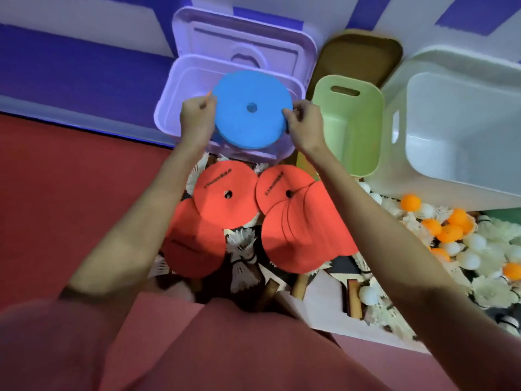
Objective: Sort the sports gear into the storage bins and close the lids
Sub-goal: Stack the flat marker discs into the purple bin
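Note:
A stack of flat blue discs [249, 108] with a centre hole hangs over the open purple bin [169, 108]. My left hand [196, 119] pinches the stack's left edge and my right hand [304, 124] pinches its right edge. The purple bin's lid [245, 40] stands open against the wall behind it. Below the bin, several red discs [225, 190] lie spread over a pile of white shuttlecocks [242, 244].
A green bin [352, 131] with its brown lid [363, 55] behind stands right of the purple one, then a large white bin [462, 131]. Orange and white ping-pong balls [451, 232] and shuttlecocks fill the right. Wooden paddle handles [353, 300] lie near my knees. Red floor at left.

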`<state>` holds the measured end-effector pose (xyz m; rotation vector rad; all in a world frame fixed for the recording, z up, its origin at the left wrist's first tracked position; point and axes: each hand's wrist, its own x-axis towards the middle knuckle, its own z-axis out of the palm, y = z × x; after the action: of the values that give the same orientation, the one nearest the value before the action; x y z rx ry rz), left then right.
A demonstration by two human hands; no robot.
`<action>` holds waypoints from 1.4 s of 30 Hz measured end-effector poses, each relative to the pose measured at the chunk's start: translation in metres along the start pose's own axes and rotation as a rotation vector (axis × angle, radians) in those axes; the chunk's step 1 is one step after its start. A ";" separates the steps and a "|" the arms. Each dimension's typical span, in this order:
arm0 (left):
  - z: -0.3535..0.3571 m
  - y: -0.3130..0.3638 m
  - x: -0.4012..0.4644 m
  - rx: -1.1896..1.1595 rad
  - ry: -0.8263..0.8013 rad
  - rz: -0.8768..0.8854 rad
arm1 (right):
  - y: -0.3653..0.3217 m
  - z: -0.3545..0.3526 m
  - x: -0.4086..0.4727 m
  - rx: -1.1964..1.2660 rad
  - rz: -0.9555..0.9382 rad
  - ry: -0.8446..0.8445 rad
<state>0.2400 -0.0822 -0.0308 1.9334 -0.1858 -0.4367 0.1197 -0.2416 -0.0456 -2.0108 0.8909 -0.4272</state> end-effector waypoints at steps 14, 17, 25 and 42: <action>-0.016 -0.039 0.070 0.503 -0.004 0.081 | 0.002 0.065 0.048 -0.406 0.056 -0.267; -0.018 -0.043 0.067 0.549 -0.031 0.098 | 0.003 0.055 0.039 -0.432 -0.022 -0.281; 0.007 -0.022 -0.016 0.326 -0.079 0.435 | 0.020 -0.025 -0.047 -0.187 -0.231 -0.003; 0.095 -0.053 -0.173 0.379 -0.470 0.551 | 0.156 -0.106 -0.186 -0.609 0.468 0.070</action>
<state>0.0407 -0.0859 -0.0746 2.0040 -1.1445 -0.4973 -0.1369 -0.2246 -0.1085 -2.2207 1.6348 0.0528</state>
